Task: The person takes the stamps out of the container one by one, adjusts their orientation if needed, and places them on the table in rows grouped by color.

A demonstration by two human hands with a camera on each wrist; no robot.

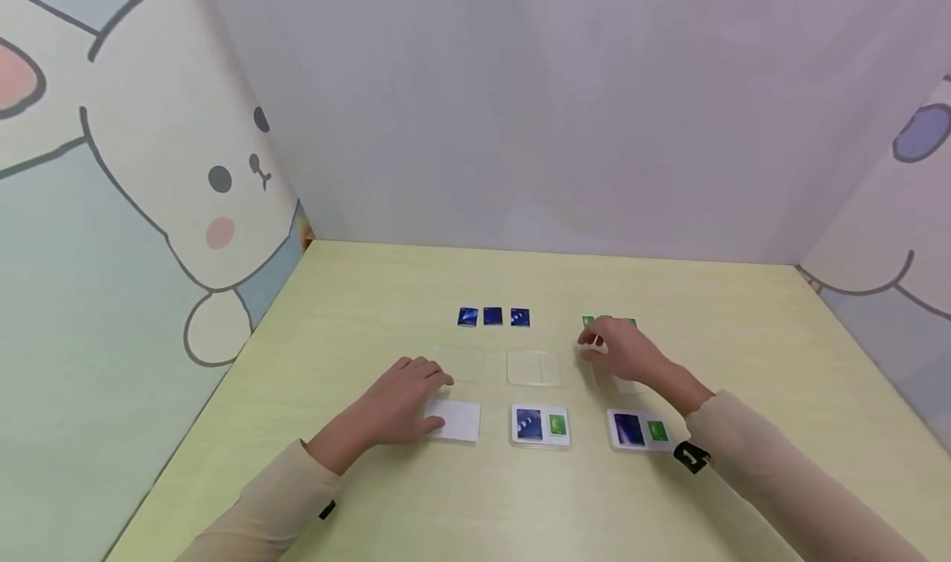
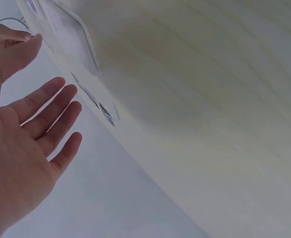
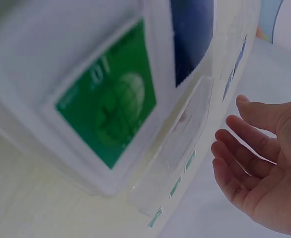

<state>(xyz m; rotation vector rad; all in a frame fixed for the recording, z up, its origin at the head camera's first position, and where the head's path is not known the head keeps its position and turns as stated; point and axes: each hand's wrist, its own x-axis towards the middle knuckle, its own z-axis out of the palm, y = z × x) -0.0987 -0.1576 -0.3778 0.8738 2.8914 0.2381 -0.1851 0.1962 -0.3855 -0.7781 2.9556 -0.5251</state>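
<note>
My left hand hovers by a blank white card, fingers spread and relaxed; in the left wrist view the palm holds nothing. My right hand reaches over a row of small green stamps, partly covering them. Its fingers bend loosely around nothing, as the right wrist view shows the hand apart from the stamps. Three blue stamps lie left of the green ones. Clear plastic holders form a row nearer me, one partly under the right hand.
Two white cards, a middle one and a right one, each bear a blue and a green stamp. The right forearm passes beside the right card. A pale curtain stands behind the light wooden table, with printed cloth at both sides.
</note>
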